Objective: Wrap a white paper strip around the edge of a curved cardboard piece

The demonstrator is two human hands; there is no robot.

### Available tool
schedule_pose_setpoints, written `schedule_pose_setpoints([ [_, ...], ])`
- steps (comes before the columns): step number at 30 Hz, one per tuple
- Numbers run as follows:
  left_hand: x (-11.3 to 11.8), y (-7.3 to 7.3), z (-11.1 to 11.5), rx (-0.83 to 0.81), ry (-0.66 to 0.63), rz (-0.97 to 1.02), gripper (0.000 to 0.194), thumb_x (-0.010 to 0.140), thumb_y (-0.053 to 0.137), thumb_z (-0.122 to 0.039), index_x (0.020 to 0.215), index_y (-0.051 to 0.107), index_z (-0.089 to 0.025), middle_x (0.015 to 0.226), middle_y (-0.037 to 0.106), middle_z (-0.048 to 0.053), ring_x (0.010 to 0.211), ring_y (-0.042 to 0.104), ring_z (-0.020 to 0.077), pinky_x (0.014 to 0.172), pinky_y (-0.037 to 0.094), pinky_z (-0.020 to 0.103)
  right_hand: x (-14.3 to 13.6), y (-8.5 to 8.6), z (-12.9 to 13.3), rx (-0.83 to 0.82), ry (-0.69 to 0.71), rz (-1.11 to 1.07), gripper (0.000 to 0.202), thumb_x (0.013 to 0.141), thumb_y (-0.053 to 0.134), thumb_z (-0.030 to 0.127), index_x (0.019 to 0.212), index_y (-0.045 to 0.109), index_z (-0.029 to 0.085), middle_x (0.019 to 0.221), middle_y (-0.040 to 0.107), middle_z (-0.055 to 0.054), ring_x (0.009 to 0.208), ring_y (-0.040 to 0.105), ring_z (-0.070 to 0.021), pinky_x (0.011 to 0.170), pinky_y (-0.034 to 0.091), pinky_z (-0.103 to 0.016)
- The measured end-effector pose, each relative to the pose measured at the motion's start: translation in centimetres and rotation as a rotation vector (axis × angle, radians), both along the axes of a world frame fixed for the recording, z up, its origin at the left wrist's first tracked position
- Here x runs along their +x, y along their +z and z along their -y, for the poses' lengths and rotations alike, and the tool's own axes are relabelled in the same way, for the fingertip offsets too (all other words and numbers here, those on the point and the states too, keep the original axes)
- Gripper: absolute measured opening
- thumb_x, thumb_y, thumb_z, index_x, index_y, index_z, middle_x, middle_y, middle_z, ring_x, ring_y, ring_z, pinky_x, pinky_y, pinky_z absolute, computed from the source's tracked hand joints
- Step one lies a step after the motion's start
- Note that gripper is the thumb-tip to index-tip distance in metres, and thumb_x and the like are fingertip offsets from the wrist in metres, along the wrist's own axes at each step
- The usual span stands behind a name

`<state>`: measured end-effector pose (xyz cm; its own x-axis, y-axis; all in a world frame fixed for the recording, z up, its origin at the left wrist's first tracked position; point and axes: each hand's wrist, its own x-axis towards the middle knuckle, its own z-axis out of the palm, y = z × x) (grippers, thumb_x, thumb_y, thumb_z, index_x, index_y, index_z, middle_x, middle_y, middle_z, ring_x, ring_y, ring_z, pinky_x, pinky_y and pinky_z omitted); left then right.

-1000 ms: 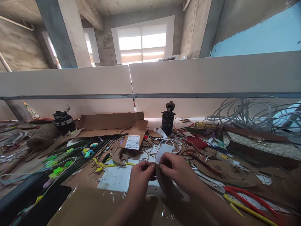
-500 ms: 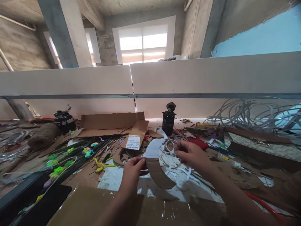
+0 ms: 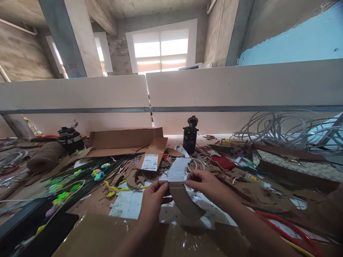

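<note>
A curved cardboard piece [image 3: 184, 201] hangs between my hands, its lower half bare brown. White strips [image 3: 178, 169] are wrapped side by side across its upper half. My left hand [image 3: 154, 196] is closed, with thumb and fingers pinching the left edge where white meets brown. On the opposite edge, at the same level, the fingers of my right hand [image 3: 199, 182] pinch the piece; whether a strip end is also between them is hidden. Loops of thin pale cord or strip [image 3: 198, 164] show just beyond my right fingers.
A flattened brown cardboard sheet [image 3: 118, 235] lies nearest me. A labelled cardboard box [image 3: 125, 137], a black bottle [image 3: 190, 139], twine spool [image 3: 46, 157], coloured pompom-like flowers [image 3: 63, 198], a patterned bag [image 3: 289, 164] and coiled clear tubing [image 3: 273, 128] crowd around.
My right hand has moved left and slightly down, from the pale loops to the cardboard's right edge. My left hand stays pinched on the left edge. The view has shifted slightly.
</note>
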<state>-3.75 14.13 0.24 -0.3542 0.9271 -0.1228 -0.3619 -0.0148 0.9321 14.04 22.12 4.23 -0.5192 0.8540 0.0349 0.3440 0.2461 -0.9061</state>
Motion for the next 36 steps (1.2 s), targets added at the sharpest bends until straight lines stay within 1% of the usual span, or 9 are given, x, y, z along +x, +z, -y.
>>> schedule_pose_setpoints([
  [3, 0.1, 0.1, 0.1, -0.007, 0.001, 0.024, 0.026, 0.063, 0.082, -0.036, 0.076, 0.071, -0.016, 0.072, 0.075, 0.004, 0.065, 0.068, 0.0184, 0.061, 0.053, 0.029, -0.3, -0.1, 0.2, -0.114, 0.033, -0.062, 0.029, 0.066, 0.065, 0.043, 0.074, 0.061, 0.015, 0.068, 0.056, 0.000, 0.064, 0.048, -0.0151, 0.060, 0.037, -0.028],
  [9, 0.1, 0.0, 0.0, -0.010, -0.012, 0.023, 0.028, 0.064, 0.082, -0.036, 0.077, 0.071, -0.014, 0.074, 0.075, 0.006, 0.066, 0.068, 0.0189, 0.062, 0.054, 0.031, -0.4, 0.0, 0.4, -0.173, 0.013, -0.121, 0.025, 0.062, 0.068, 0.038, 0.071, 0.063, 0.015, 0.065, 0.056, 0.001, 0.062, 0.047, -0.0133, 0.060, 0.036, -0.027],
  [14, 0.0, -0.1, 0.0, -0.011, -0.015, 0.025, 0.027, 0.065, 0.081, -0.036, 0.078, 0.071, -0.014, 0.076, 0.075, 0.006, 0.069, 0.069, 0.0200, 0.065, 0.055, 0.032, -0.2, -0.2, 0.2, -0.233, 0.022, -0.182, 0.024, 0.062, 0.071, 0.036, 0.073, 0.066, 0.015, 0.068, 0.062, -0.001, 0.062, 0.050, -0.0133, 0.060, 0.038, -0.027],
  [18, 0.1, 0.1, 0.1, -0.005, -0.016, 0.034, 0.027, 0.066, 0.081, -0.036, 0.079, 0.072, -0.014, 0.076, 0.076, 0.006, 0.069, 0.069, 0.0198, 0.064, 0.055, 0.031, -0.1, -0.3, 0.2, -0.241, 0.020, -0.209, 0.025, 0.065, 0.074, 0.039, 0.073, 0.067, 0.017, 0.069, 0.064, -0.001, 0.061, 0.052, -0.0134, 0.059, 0.040, -0.027],
  [21, 0.2, 0.2, 0.1, -0.011, -0.018, 0.053, 0.026, 0.064, 0.082, -0.035, 0.077, 0.071, -0.015, 0.074, 0.075, 0.006, 0.066, 0.068, 0.0191, 0.062, 0.054, 0.030, -0.2, -0.5, 0.2, -0.240, 0.019, -0.223, 0.025, 0.063, 0.075, 0.038, 0.071, 0.066, 0.017, 0.068, 0.063, -0.001, 0.061, 0.052, -0.0132, 0.059, 0.040, -0.027],
  [25, 0.2, 0.4, 0.1, -0.035, -0.039, 0.055, 0.026, 0.062, 0.083, -0.035, 0.075, 0.071, -0.016, 0.072, 0.075, 0.007, 0.064, 0.068, 0.0196, 0.060, 0.053, 0.029, 0.0, -0.5, -0.2, -0.259, 0.027, -0.212, 0.023, 0.063, 0.069, 0.036, 0.072, 0.064, 0.016, 0.066, 0.062, 0.000, 0.059, 0.050, -0.0125, 0.059, 0.039, -0.027],
  [27, 0.1, 0.5, 0.1, -0.015, -0.016, 0.030, 0.026, 0.065, 0.082, -0.036, 0.076, 0.071, -0.016, 0.075, 0.075, 0.008, 0.066, 0.069, 0.0202, 0.061, 0.053, 0.030, 0.1, -0.5, -0.3, -0.198, 0.005, -0.172, 0.022, 0.066, 0.065, 0.036, 0.076, 0.065, 0.016, 0.068, 0.061, 0.000, 0.060, 0.050, -0.0136, 0.060, 0.039, -0.027],
  [31, 0.5, 1.1, 0.5, 0.042, 0.063, -0.070, 0.028, 0.068, 0.079, -0.039, 0.080, 0.071, -0.015, 0.081, 0.076, 0.009, 0.070, 0.068, 0.0208, 0.063, 0.054, 0.031, -0.1, -0.3, 0.3, 0.101, -0.091, -0.089, 0.019, 0.075, 0.061, 0.037, 0.078, 0.063, 0.018, 0.072, 0.060, -0.001, 0.067, 0.053, -0.0169, 0.062, 0.039, -0.029],
  [36, 1.7, 1.5, 1.0, 0.105, 0.065, -0.202, 0.027, 0.068, 0.077, -0.040, 0.079, 0.073, -0.016, 0.075, 0.074, 0.007, 0.070, 0.065, 0.0213, 0.061, 0.052, 0.030, -1.2, 0.4, 2.4, 0.220, -0.006, -0.099, 0.013, 0.079, 0.059, 0.033, 0.078, 0.060, 0.020, 0.076, 0.061, -0.001, 0.074, 0.055, -0.0183, 0.068, 0.041, -0.029],
])
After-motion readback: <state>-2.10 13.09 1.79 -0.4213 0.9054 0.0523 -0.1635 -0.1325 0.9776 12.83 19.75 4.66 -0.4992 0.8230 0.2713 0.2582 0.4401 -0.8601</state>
